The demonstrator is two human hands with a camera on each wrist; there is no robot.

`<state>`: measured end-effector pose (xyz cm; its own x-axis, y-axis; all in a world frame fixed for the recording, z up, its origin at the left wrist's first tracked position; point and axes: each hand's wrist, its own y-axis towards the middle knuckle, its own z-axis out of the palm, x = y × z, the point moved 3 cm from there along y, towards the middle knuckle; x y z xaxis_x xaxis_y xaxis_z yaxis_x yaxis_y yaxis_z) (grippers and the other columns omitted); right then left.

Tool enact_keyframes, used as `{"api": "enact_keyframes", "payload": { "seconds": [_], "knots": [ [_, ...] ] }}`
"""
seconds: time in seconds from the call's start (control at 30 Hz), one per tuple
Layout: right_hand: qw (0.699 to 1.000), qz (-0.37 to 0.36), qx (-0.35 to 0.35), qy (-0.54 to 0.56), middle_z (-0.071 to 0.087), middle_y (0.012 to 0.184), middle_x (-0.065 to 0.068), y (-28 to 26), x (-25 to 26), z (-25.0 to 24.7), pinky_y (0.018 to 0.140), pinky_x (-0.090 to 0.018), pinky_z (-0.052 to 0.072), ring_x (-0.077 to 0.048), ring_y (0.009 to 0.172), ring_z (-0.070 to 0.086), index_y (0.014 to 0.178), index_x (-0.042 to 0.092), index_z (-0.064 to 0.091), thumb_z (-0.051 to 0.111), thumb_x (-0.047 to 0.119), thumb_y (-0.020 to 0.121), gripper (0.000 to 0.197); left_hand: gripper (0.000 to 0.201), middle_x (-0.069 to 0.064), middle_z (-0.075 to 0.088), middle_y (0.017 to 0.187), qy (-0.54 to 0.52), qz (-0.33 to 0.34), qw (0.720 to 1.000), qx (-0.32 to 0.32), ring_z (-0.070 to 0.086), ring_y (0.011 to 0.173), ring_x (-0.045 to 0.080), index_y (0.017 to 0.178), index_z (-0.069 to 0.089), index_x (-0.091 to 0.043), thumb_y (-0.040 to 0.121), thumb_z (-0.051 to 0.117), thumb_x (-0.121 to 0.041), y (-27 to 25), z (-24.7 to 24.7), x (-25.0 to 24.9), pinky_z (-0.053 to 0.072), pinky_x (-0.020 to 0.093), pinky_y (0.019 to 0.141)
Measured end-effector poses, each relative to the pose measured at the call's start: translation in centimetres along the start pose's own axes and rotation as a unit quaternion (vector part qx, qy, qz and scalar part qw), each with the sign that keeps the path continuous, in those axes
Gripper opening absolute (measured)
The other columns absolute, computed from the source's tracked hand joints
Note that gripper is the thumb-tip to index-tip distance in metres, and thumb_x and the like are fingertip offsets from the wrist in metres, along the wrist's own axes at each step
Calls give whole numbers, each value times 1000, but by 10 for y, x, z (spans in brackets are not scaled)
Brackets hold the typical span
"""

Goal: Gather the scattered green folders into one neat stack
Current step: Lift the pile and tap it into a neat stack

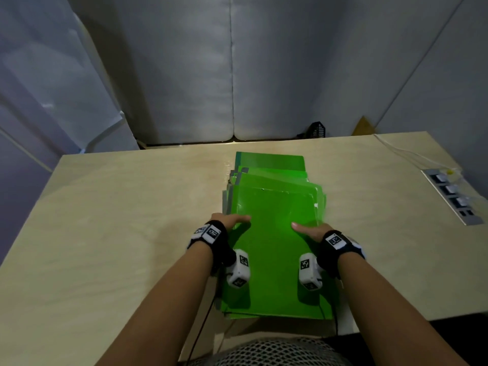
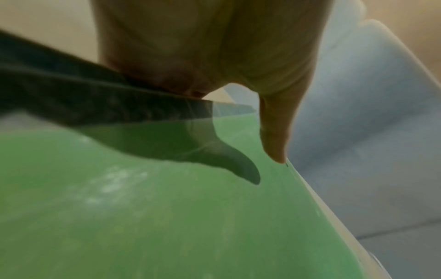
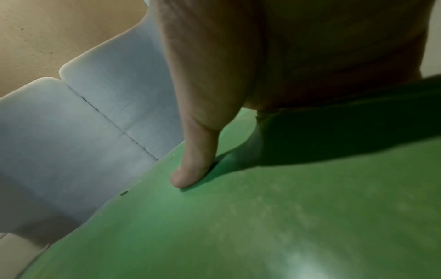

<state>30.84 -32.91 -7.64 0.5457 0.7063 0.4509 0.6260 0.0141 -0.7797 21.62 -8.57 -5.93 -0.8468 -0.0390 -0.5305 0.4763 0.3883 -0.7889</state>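
Note:
Several green folders [image 1: 272, 165] lie in a loose, fanned pile on the wooden table [image 1: 132, 207], their far ends staggered. The top green folder [image 1: 274, 254] reaches to the near table edge. My left hand [image 1: 232, 220] grips its left edge with the thumb [image 2: 274, 132] laid on top of the folder [image 2: 167, 226]. My right hand [image 1: 309, 229] grips the right edge, its thumb [image 3: 195, 160] pressed on the folder's surface [image 3: 262, 226]. The other fingers of both hands are hidden below the folder's sides.
A grey power strip [image 1: 451, 196] with white plugs and a white cable [image 1: 404, 151] lies at the table's right edge. Grey padded panels [image 1: 232, 75] stand behind the table. A small black object [image 1: 317, 129] sits past the far edge.

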Motion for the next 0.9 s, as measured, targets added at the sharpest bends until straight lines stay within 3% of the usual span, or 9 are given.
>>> {"api": "enact_keyframes", "payload": {
  "seconds": [0.1,0.17,0.27,0.37,0.43,0.53,0.67,0.8,0.9],
  "knots": [
    [1000,-6,-11,-1,32,151,-22,2,3,-1,101,-52,42,-42,131,41,148,4,24,79,58,61,117,77,13,59,121,-52,-21,998,42,56,105,34,137,46,-5,75,78,-37,1,-2,-1,42,41,84],
    [1000,-18,-14,20,30,152,-22,4,6,0,103,-54,41,-42,133,39,149,4,21,81,57,59,120,79,11,31,154,-68,-45,992,96,33,137,37,144,39,-15,78,74,-40,-3,-1,-2,35,48,101],
    [998,-41,-28,45,29,153,-20,6,13,3,104,-56,39,-41,135,37,149,5,20,81,59,55,125,82,6,-1,162,-99,-68,983,137,7,147,34,151,22,-24,84,67,-42,0,-5,-1,25,49,112],
    [995,-79,-41,51,27,154,-18,6,26,4,108,-52,36,-38,138,33,149,6,19,80,55,62,117,89,7,7,161,-146,-59,980,121,14,146,34,150,28,-20,76,74,-40,6,-13,3,30,47,108],
    [987,-133,-55,72,38,148,-17,2,41,3,107,-48,38,-35,134,41,145,8,29,81,54,63,107,88,13,31,154,-176,3,980,88,36,138,33,143,42,-9,69,80,-36,9,-20,-2,36,44,103],
    [960,-226,-84,139,59,127,-11,5,62,-4,97,-51,48,-32,116,58,128,14,45,78,78,26,124,69,19,65,117,-268,128,955,20,73,85,19,133,50,3,73,80,-15,5,-37,-24,57,26,70],
    [921,-317,-101,201,62,120,-8,-16,99,-22,94,-51,51,-29,110,60,121,18,44,86,51,49,89,66,12,70,108,-246,267,931,-22,70,94,27,124,55,-11,66,85,-16,-22,-63,-65,59,41,76],
    [880,-398,-125,227,60,123,-6,-26,120,-37,96,-35,46,-21,111,56,133,14,41,86,18,65,81,51,-4,67,97,-203,350,915,-11,65,85,11,123,56,-12,77,74,-2,-46,-74,-91,56,20,57],
    [864,-436,-108,228,59,123,1,-32,116,-38,96,-33,44,-17,113,55,137,14,38,85,23,65,85,58,-3,66,102,-204,359,911,8,65,91,14,129,54,-11,75,75,-3,-48,-73,-90,55,23,62]
  ]
}}
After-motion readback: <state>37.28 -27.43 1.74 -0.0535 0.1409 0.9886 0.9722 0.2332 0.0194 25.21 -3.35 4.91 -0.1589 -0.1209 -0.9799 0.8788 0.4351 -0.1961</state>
